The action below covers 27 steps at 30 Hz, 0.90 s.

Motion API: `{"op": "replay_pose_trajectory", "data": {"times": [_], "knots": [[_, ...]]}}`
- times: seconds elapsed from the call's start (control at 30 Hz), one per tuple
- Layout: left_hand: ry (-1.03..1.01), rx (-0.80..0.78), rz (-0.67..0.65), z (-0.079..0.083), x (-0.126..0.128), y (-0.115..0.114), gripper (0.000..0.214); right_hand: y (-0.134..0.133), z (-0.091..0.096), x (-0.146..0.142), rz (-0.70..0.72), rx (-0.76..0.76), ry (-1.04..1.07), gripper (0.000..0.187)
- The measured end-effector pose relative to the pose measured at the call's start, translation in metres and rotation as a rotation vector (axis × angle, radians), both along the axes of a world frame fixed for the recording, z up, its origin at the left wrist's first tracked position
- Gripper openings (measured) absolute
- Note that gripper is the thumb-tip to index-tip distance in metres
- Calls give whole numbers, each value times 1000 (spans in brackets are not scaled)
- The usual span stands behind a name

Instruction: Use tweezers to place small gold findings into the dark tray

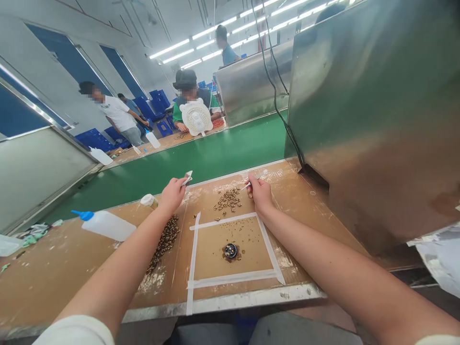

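My left hand [173, 194] is closed on a crumpled white tissue [188, 178] that pokes out past the fingertips, above the far edge of the bench. My right hand [260, 192] pinches a thin white stick [245, 187], its tip pointing left toward a loose cluster of small brass-coloured parts [228, 199]. Nearer to me, a small round black cup [230, 250] with a few tiny pieces in it sits on a wet brown stain, inside a rectangle of white tape [235, 278]. Under my left forearm lies a larger heap of similar small parts [168, 242].
A squeeze bottle with a blue nozzle [108, 225] lies on its side at the left, near a small white-capped jar [148, 201]. Beyond the bench runs a green conveyor belt [215, 153]. A metal housing [370, 120] stands close on the right. Across the belt, a person sits behind a white fan [197, 117].
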<state>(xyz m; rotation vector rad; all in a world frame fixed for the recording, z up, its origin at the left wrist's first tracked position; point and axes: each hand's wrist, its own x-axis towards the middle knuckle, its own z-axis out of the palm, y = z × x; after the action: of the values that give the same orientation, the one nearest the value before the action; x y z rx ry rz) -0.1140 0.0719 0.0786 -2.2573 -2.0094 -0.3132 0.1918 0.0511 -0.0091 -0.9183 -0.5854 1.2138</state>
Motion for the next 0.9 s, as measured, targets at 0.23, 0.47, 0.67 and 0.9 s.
{"op": "replay_pose_trajectory", "data": {"times": [0.23,0.47,0.67,0.9], "knots": [[-4,-206,-794,-17,76,-90,55,6,-5,3,-111,5,21,39],[105,-348,-921,-35,101,-95,49,3,-4,10,-177,9,31,39],[189,-389,-870,-23,27,-114,52,7,-6,8,-178,-5,32,43],[287,-222,-1038,-28,67,-102,47,12,-14,2,-156,12,14,40]]}}
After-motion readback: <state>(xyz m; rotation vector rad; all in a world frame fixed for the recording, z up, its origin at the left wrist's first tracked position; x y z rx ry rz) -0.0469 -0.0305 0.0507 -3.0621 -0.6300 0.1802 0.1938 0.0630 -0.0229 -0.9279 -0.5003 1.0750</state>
